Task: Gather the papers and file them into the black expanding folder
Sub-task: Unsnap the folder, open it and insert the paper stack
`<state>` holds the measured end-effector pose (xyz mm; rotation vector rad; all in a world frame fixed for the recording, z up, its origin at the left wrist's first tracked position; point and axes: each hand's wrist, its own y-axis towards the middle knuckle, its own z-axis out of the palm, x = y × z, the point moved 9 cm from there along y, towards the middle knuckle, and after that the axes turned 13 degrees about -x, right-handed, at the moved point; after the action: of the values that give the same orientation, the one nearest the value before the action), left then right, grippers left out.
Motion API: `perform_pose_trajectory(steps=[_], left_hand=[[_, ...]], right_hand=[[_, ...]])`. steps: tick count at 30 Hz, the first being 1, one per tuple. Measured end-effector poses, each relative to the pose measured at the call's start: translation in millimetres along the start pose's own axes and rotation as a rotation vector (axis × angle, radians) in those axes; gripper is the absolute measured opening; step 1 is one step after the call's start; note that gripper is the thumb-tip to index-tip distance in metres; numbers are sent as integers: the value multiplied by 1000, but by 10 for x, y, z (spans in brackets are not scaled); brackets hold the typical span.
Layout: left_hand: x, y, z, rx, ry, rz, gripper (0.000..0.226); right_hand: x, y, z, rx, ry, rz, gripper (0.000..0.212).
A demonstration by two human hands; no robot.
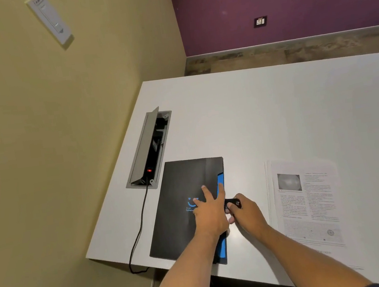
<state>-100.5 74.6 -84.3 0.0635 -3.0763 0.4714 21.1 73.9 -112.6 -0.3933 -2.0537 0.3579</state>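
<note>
- On the black expanding folder (pixel 187 206), the left hand (pixel 211 212) is lying flat with fingers spread, pressing down on the cover beside the blue logo and gripping nothing.
- Just beside it, the right hand (pixel 244 210) is closing around a small black clasp tab (pixel 233 203) sticking out from the folder's right edge, pinching it between thumb and fingers.
- Along that right edge, blue inner pockets (pixel 220 180) are showing; what is lying inside them cannot be told.
- Lying near the table's front left corner, the folder is reaching almost to the front edge of the white table (pixel 275 108).
- To the right, well apart from the folder, the papers (pixel 308 202) are lying in a loose printed stack, with bare tabletop running between the two.
- Beyond both, the far half of the table is lying open, giving wide room.
- Left of the folder, a grey cable box (pixel 149 151) set into the tabletop is standing with its lid tilted up, a red light glowing inside.
- From it, a black cable (pixel 139 229) is trailing along the folder's left side and dropping over the front edge.
- Past the table's left edge, an olive wall is standing close; a purple wall is lying farther back.
</note>
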Motion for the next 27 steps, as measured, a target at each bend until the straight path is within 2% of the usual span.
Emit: perform_pose_trajectory(steps=[5,8,11,14,16,18,23,27], left_hand=[[-49,150,-316,-18,128,34,55],[-99,187,-631,-41,174,67,48],[-85,197,-1004,-99,134,77,31],[59,253,-1320,-157,23,17,19],[163,311,-1456,-163,-69,-22,21],[250,360,-1547,-155,-168,-51,33],[405,379,-1713,-95,-344,-73,48],[495,366,-1772,-92,-435,-109,52]], right_hand=[[92,-14,-88,26,168,51,13],[94,10,-175,11,255,119,17],[37,57,-297,0,308,196,19],[-9,88,-447,6,352,229,19],[-35,118,-535,25,350,234,24],[-54,153,-610,52,345,248,32],[-36,236,-854,21,345,230,24],[-128,237,-957,50,385,306,22]])
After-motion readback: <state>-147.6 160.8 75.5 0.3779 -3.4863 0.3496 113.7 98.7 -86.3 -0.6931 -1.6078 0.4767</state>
